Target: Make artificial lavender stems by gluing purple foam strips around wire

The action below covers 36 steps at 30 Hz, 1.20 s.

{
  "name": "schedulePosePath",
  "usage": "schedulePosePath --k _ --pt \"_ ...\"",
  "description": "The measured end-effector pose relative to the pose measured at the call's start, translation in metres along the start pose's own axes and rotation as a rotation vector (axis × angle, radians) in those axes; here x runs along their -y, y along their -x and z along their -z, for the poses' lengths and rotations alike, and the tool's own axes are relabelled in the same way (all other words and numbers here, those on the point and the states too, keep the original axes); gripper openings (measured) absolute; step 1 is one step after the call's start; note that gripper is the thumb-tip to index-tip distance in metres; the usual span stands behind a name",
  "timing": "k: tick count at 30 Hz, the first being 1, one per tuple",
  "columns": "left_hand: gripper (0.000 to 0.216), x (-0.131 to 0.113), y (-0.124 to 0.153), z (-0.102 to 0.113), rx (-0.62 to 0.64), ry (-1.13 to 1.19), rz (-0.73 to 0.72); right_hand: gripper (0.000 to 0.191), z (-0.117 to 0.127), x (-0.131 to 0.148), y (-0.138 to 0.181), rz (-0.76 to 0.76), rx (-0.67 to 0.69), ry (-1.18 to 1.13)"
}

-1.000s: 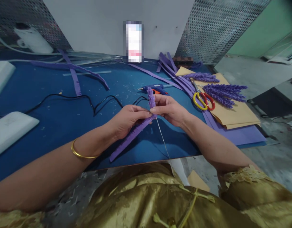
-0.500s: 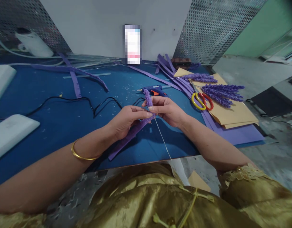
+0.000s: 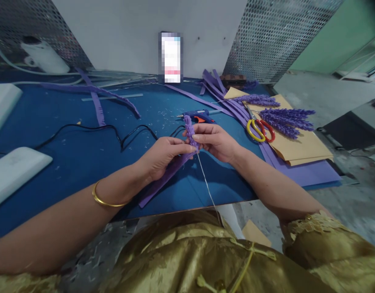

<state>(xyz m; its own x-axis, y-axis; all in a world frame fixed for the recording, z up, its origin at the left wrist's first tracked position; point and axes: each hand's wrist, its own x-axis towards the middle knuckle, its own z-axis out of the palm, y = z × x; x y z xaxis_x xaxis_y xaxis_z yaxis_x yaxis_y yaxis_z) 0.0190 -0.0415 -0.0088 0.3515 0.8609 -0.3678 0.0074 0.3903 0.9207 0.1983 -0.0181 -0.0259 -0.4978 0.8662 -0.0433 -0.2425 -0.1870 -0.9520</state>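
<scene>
Above the front part of the blue table, my left hand is closed on a purple paper strip, whose loose end hangs down toward the table edge. The strip's upper part winds around a thin wire stem, forming a purple lavender flower spike. My right hand pinches this spike between thumb and fingers. Below the hands the pale wire runs down past the table edge to my lap. Just behind the spike lies a blue glue gun with an orange trigger.
Scissors with yellow and red handles lie at right, by finished lavender stems on tan paper. Purple strips are bundled behind. A black cord crosses the left side. A phone stands at the back.
My right thumb has shifted slightly up the spike, showing more of the wound part. The wire's lower end has swung a little toward my lap.
</scene>
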Motion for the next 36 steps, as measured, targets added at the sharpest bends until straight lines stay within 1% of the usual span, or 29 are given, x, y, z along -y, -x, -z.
schedulePosePath --k 3,6,11,15,18,23,27,30,36 --pt "0.017 0.000 0.001 0.000 0.013 0.013 0.013 0.025 0.000 -0.002 -0.001 0.005 -0.033 0.010" --pt "0.019 0.002 0.000 0.000 -0.002 -0.008 0.002 0.025 -0.003 -0.003 -0.001 0.008 -0.041 0.017" --pt "0.014 0.004 -0.002 0.000 -0.026 0.001 0.007 0.023 -0.004 -0.002 0.000 0.007 -0.021 0.014" --pt "0.017 0.003 -0.003 0.001 0.011 0.101 0.027 0.027 -0.001 0.001 -0.001 -0.018 0.059 -0.064" --pt "0.020 0.002 -0.002 0.002 0.018 0.168 0.034 0.034 0.001 0.002 -0.002 -0.004 0.120 -0.076" --pt "0.019 0.000 -0.001 0.002 0.072 0.200 0.049 0.034 0.003 0.002 -0.003 0.028 0.064 -0.044" --pt "0.015 -0.003 -0.003 0.004 0.116 0.246 0.083 0.032 0.003 0.003 -0.003 0.048 0.066 -0.067" --pt "0.015 -0.004 -0.004 0.007 0.140 0.223 0.089 0.032 0.004 0.004 -0.003 0.042 0.066 -0.084" --pt "0.016 -0.002 -0.004 0.011 0.159 0.048 0.040 0.033 0.007 0.005 -0.003 0.019 0.058 -0.076"
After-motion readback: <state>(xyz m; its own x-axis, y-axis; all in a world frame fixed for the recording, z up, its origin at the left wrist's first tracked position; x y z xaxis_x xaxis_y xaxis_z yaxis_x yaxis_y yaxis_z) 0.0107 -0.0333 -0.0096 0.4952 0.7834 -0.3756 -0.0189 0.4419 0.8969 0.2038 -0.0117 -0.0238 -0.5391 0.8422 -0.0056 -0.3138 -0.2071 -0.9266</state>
